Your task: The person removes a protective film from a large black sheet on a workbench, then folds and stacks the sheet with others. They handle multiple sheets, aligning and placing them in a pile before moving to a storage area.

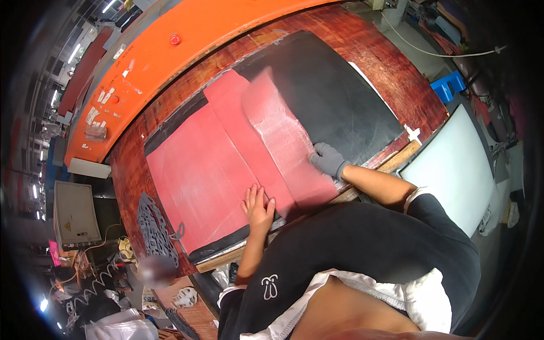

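Smooth red sheets, leather-like, lie overlapped on a black pad. The upper red sheet is raised and curled along its far right side, where light glares off it. My left hand, bare, rests with fingers stretched out near the front edge, on the overlap of the sheets. A grey glove covers my right hand, which is closed at the right edge of the upper sheet. Its fingertips are partly hidden, but they seem to pinch that edge.
An orange machine beam with a red button spans the far side. Grey cut-out pieces are heaped at the left of the reddish-brown table. A pale panel stands at right, near a blue stool. A control box is at left.
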`<state>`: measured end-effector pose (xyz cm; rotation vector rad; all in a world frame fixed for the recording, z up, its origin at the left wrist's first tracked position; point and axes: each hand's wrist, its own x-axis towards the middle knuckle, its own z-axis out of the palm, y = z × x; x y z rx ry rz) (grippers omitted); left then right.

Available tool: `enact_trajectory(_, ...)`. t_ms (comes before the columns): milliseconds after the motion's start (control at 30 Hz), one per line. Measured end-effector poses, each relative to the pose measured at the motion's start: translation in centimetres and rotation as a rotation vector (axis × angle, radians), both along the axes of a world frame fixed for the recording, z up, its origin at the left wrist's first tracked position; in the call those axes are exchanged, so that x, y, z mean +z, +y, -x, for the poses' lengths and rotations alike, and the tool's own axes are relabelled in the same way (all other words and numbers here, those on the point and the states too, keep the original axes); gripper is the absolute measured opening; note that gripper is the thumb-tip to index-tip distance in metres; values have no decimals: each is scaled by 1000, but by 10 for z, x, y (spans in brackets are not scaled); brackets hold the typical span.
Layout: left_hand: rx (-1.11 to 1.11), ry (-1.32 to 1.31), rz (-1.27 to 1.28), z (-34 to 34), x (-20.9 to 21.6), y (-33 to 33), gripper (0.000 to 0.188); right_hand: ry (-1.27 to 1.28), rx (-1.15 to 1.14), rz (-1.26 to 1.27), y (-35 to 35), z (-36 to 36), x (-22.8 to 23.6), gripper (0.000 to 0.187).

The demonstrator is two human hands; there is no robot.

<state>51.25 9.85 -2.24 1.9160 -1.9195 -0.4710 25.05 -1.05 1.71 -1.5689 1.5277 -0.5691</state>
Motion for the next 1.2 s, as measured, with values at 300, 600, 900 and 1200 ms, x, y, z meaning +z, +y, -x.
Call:
enact_trajectory(300,860,-195,-49,-204,3,1,67,-510,-205,-342,0,-11,-2,34)
enact_trajectory(600,1088,-196,-268,-268,17,-8,82,-319,-13,-487,-30,-10,-11,22)
enact_trajectory(900,1017,-109,-165,-300,15,-10,65,-86,300,364,-64,-48,78,21)
enact_trajectory(1200,869,948,-171,-299,27,2,48,-321,570,876,-137,-227,296,39)
